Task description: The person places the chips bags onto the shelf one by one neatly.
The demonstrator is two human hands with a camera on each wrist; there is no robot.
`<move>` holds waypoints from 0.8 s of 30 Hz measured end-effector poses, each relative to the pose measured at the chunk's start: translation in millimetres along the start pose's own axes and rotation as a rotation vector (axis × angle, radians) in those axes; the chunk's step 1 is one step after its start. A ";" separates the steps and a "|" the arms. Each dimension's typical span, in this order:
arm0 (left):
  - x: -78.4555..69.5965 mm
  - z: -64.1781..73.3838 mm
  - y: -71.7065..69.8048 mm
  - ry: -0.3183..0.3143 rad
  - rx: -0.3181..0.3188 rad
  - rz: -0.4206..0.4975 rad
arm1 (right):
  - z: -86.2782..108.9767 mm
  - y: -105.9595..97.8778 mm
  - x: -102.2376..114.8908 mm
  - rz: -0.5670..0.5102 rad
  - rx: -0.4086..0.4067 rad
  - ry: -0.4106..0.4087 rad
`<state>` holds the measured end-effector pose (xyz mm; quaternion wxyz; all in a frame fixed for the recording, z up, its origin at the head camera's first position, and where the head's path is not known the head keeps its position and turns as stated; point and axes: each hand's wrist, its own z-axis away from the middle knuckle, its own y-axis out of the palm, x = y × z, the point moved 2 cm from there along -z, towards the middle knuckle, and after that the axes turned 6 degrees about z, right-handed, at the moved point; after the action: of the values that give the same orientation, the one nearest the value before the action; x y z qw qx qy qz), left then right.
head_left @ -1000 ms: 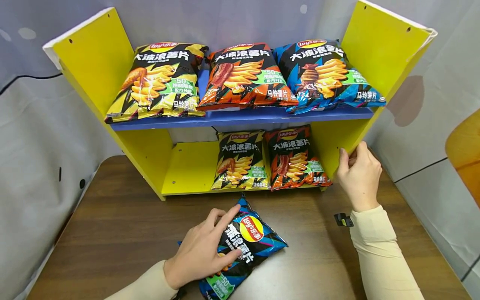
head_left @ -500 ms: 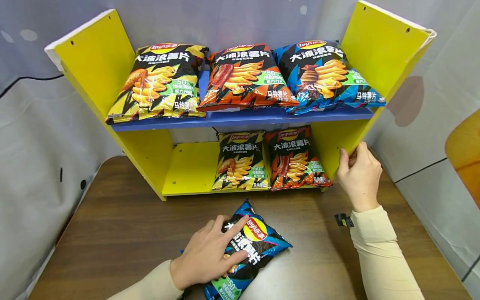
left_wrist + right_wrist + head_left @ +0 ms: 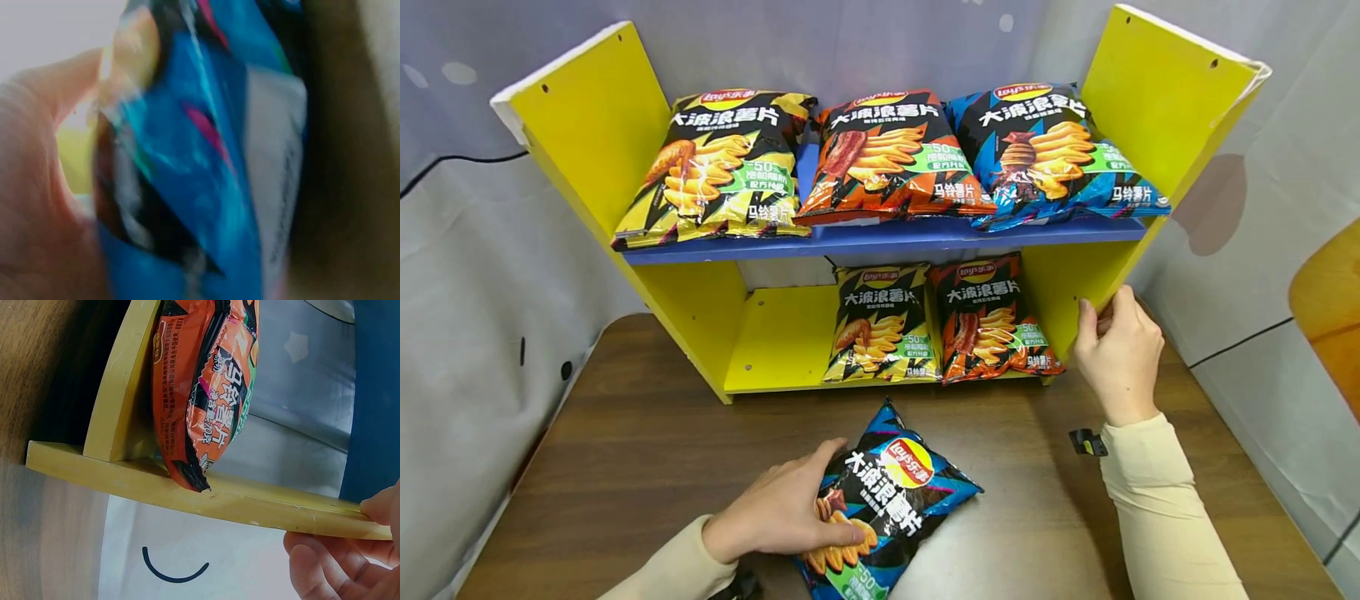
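A blue and black bag of potato chips (image 3: pixel 895 517) lies slanted over the table in front of the shelf. My left hand (image 3: pixel 778 510) grips its left side, the thumb on the printed front and the other fingers hidden behind it. Up close in the left wrist view, the blue bag (image 3: pixel 194 162) is blurred beside the thumb. My right hand (image 3: pixel 1118 358) pinches the front edge of the shelf's right side panel (image 3: pixel 281 515), thumb on the inner face and fingers outside.
The yellow shelf has a blue middle board (image 3: pixel 880 240) bearing a yellow bag (image 3: pixel 722 167), an orange bag (image 3: pixel 895 158) and a blue bag (image 3: pixel 1052 154). Below stand another yellow bag (image 3: pixel 882 325) and another orange bag (image 3: pixel 988 321). Left of them shows bare yellow bottom board (image 3: pixel 778 337).
My left hand has gone from lying across the bag's front to gripping its left side, uncovering more of the print. The bag shifted slightly. My right hand stays on the side panel.
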<state>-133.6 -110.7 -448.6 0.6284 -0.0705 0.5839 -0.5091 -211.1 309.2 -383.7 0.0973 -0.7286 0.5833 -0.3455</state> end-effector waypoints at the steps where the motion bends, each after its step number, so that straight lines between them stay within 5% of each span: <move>1: 1.1 0.7 1.9 0.012 -0.002 0.018 | -0.1 -0.1 0.3 0.000 -0.002 -0.002; 13: 2.9 15.3 17.4 0.059 -0.119 0.289 | -0.1 -1.4 0.3 0.001 -0.006 -0.008; 18: -5.0 21.2 -4.7 0.085 -0.292 0.322 | -0.2 -1.9 -0.5 0.005 -0.009 -0.009; 24: -1.2 24.4 -47.8 0.104 -0.484 0.243 | 0.2 0.2 0.1 -0.001 -0.005 -0.016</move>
<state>-140.3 -144.7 -407.6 0.6188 -0.1219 0.7243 -0.2785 -211.1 309.0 -383.9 0.1001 -0.7317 0.5831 -0.3385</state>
